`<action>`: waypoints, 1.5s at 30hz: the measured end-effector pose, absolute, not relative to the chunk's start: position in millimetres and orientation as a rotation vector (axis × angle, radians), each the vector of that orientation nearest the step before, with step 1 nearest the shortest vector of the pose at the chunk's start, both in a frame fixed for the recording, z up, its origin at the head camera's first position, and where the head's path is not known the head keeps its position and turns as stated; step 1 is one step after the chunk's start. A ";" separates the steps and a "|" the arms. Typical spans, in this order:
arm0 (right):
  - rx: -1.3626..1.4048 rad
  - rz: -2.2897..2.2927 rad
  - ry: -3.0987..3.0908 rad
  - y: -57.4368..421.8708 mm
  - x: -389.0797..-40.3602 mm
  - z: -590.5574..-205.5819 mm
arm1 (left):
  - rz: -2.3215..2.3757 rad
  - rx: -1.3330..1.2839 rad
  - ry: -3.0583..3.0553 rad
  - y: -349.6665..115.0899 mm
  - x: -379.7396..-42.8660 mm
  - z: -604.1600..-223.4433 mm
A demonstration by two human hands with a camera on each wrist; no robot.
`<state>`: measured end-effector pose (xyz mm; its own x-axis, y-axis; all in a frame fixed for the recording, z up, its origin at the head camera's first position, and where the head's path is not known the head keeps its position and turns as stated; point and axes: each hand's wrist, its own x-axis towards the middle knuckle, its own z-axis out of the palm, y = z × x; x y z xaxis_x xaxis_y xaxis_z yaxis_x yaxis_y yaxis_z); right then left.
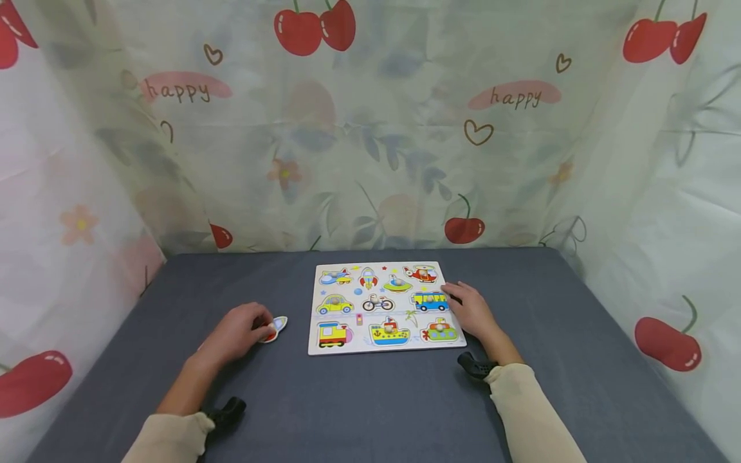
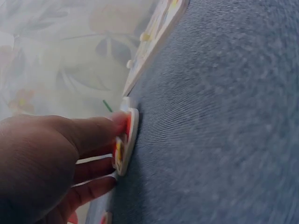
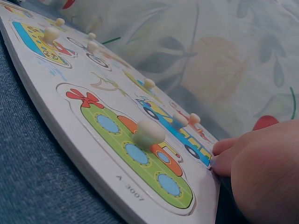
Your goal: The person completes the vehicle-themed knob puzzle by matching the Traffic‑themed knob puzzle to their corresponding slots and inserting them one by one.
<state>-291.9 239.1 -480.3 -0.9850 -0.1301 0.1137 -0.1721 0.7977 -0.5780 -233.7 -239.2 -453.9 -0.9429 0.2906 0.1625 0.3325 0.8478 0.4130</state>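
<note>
In the head view my left hand (image 1: 237,331) pinches a small flat puzzle piece (image 1: 280,326) coloured red, white and light blue, left of the board. Close up in the left wrist view, the thumb and fingers hold the piece (image 2: 132,133) tilted on edge, low over the cloth. Fingers cover part of its picture. A white wooden puzzle board (image 1: 359,318) with vehicle pictures lies in the middle. My right hand (image 1: 471,312) rests at its right edge, fingertips touching the board beside the blue bus piece (image 3: 175,128). A green submarine piece (image 3: 112,121) with a round knob sits nearest the right wrist camera.
Dark grey cloth (image 1: 370,405) covers the table. Patterned curtains (image 1: 370,128) stand behind and at both sides. Several pieces on the board have raised knobs, such as the ship piece (image 1: 389,333). A red-and-white thing (image 2: 106,217) shows partly below the left fingers.
</note>
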 end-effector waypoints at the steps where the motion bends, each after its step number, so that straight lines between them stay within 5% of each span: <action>1: 0.243 0.950 -2.915 239.1 -292.1 -480.4 | -0.688 -0.486 -2.916 -238.3 -234.3 -454.7; 45: 0.229 0.937 -2.919 238.7 -290.7 -479.1 | -1.045 -0.367 -2.723 -163.7 -265.7 -452.2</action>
